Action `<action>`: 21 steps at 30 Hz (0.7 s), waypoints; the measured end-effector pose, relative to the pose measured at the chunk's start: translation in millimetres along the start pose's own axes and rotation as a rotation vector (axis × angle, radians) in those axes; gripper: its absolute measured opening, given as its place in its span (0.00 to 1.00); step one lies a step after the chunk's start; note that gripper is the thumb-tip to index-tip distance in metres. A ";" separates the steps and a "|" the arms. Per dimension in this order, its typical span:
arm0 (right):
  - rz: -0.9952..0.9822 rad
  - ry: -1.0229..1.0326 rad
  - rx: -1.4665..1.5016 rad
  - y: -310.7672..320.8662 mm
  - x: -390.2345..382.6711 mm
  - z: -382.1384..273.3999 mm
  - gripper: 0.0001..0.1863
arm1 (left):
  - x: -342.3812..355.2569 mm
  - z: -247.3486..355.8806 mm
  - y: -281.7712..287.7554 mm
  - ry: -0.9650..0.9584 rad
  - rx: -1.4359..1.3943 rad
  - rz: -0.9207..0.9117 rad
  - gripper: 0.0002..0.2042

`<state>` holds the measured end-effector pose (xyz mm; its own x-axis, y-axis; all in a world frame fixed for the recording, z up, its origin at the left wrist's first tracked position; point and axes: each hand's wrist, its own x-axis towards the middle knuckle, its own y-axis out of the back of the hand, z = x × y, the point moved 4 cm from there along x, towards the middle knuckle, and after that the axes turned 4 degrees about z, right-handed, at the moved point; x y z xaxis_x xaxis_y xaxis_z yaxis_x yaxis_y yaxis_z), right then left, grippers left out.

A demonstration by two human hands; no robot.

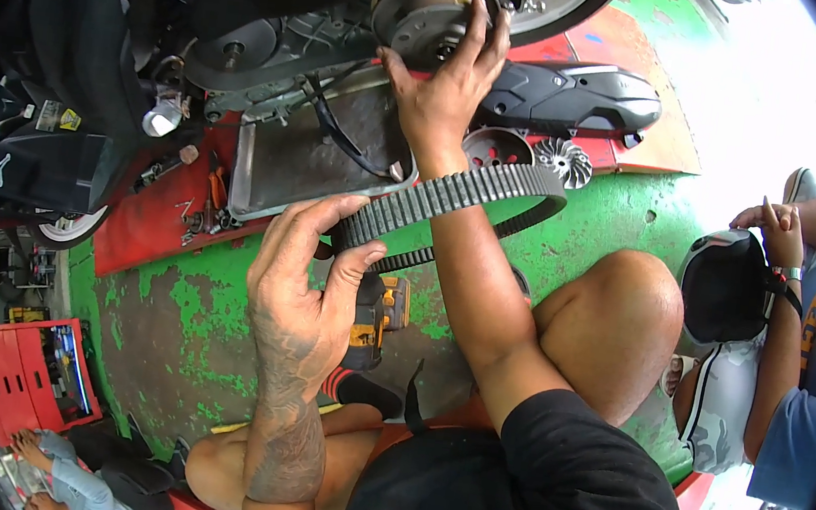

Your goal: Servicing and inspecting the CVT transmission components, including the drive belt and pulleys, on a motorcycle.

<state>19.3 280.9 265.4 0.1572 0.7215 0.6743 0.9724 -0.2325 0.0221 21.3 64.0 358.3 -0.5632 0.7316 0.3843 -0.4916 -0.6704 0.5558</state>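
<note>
We grip the toothed drive belt (455, 198) in our left hand (309, 284) — our right hand (442, 88) lies open on the clutch pulley (425, 20); looping the belt over it likely follows.

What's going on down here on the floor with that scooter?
A person squatting beside the opened scooter engine holds a ribbed black drive belt in the left hand; the belt loops around the right forearm. The right hand rests on the round clutch pulley. A cordless driver lies on the green floor.
</note>
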 end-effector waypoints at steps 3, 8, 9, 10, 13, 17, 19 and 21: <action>0.032 -0.074 -0.063 6.8 -9.1 -16.6 0.54 | 7.3 -10.5 8.4 0.015 -0.035 0.058 0.14; -0.089 -0.130 0.315 5.3 -22.7 -62.1 0.39 | 35.0 -6.8 56.0 0.099 -0.267 0.173 0.14; -0.116 -0.059 0.246 9.0 -22.8 -73.9 0.38 | 43.0 -2.7 69.7 0.075 -0.240 0.203 0.15; -0.139 0.014 0.183 14.7 -22.2 -93.2 0.37 | 50.8 4.2 87.2 0.047 -0.209 0.237 0.15; -0.143 0.029 0.508 25.4 -28.4 -121.0 0.21 | 71.7 23.7 119.4 -0.030 -0.168 0.256 0.15; -0.351 -0.036 0.800 27.2 -76.0 -123.0 0.06 | 77.4 44.1 165.9 -0.113 -0.097 0.306 0.15; -0.490 -0.447 0.796 4.2 -120.4 -102.2 0.06 | 70.8 48.5 188.3 -0.140 -0.089 0.333 0.16; -0.570 -0.885 0.936 -15.1 -140.8 -98.8 0.19 | 56.2 45.7 207.2 -0.158 -0.049 0.360 0.16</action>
<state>-34.6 118.4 243.0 -0.5768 0.8153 0.0510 0.6369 0.4879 -0.5969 -81.8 -28.2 528.8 -0.5980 0.4562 0.6590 -0.3146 -0.8898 0.3305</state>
